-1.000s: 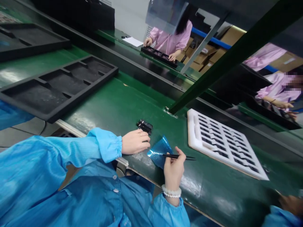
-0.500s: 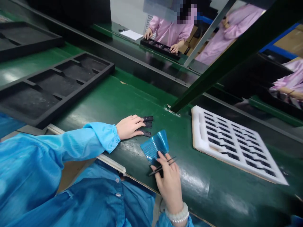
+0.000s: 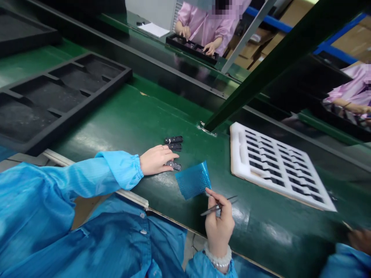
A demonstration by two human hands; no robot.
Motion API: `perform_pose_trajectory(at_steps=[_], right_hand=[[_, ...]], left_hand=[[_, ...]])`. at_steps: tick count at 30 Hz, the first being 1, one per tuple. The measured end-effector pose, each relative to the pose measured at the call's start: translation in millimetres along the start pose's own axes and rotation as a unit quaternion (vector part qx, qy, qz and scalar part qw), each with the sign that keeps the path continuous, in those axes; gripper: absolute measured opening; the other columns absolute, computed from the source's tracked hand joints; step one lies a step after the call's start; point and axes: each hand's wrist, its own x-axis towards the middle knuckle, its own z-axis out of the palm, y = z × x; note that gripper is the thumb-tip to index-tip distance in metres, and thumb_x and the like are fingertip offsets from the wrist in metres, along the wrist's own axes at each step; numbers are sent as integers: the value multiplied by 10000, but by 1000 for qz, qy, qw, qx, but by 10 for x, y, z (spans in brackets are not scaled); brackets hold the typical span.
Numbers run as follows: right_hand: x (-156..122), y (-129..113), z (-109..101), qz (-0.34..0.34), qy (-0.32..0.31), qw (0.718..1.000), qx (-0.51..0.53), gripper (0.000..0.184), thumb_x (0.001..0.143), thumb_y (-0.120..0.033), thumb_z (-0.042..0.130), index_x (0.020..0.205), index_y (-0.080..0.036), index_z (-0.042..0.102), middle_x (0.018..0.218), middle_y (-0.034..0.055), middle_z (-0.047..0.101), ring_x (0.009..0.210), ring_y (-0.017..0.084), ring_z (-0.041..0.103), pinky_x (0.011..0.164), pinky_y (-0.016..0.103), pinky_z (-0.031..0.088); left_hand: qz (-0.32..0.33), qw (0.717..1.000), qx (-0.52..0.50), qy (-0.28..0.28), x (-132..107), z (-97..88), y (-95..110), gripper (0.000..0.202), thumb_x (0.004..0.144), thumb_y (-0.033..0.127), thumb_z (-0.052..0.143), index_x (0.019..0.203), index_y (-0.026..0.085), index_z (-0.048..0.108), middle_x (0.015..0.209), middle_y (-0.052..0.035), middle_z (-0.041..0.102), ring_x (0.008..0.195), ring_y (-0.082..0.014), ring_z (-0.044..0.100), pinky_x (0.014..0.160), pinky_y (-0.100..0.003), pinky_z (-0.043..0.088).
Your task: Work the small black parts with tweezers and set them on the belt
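Note:
My left hand (image 3: 156, 160) rests on the green surface, thumb and fingers closed about a small black part (image 3: 174, 165). Just beyond its fingertips lie two more slim black parts, the farther one (image 3: 174, 139) and the middle one (image 3: 175, 147). My right hand (image 3: 220, 220) is closed, with dark tweezers (image 3: 211, 210) lying across its fingers. Its thumb and forefinger pinch the near right corner of a blue film sheet (image 3: 193, 179) covered in rows of small marks. That sheet is just right of the black parts, one edge curling up.
A white foam tray (image 3: 236, 154) with dark slots stands at the right. Black compartment trays, one near (image 3: 95, 94) and one farther (image 3: 43, 40), lie left. A green post (image 3: 232, 104) slants up behind. Co-workers in pink work opposite; a blue sleeve (image 3: 344, 262) shows lower right.
My right hand has moved right with the film, which is now flatter. My left hand has drawn back slightly, uncovering the two farther black parts. The blue sleeve at lower right shows more.

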Motion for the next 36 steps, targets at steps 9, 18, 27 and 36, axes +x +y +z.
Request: perform_pose_trajectory(at_steps=[9,18,27,36], right_hand=[[47,-106,-50,238,148,928,247,406,906,-467,441,1143,-148,522,687,16,654,539,121,579,520,264,453],[30,-11,-150,304,101,877,358,315,841,-431,571,1033,-183,562,625,-34,606,517,96,562,510,246,463],[39,-180,-95,83,84,958,260,206,853,-210,577,1045,-213,649,936,54,665,807,173,672,731,365,548],[49,-97,-27,165,27,957,237,201,848,-280,590,1012,-177,643,914,69,687,773,172,696,740,359,575]], left_hand=[[38,997,-49,35,232,-84,282,434,818,427,641,1145,157,551,1179,-110,570,1070,-232,533,933,-364,427],[128,990,-42,-51,600,264,655,365,799,310,694,1118,180,573,1022,-49,664,1030,-216,574,900,-341,373],[-101,967,-223,-72,461,191,811,326,708,364,765,937,207,594,841,39,680,787,-143,643,656,-220,434],[-162,907,-374,-110,242,114,773,319,702,261,762,981,187,625,858,35,700,777,-120,655,691,-185,451]])
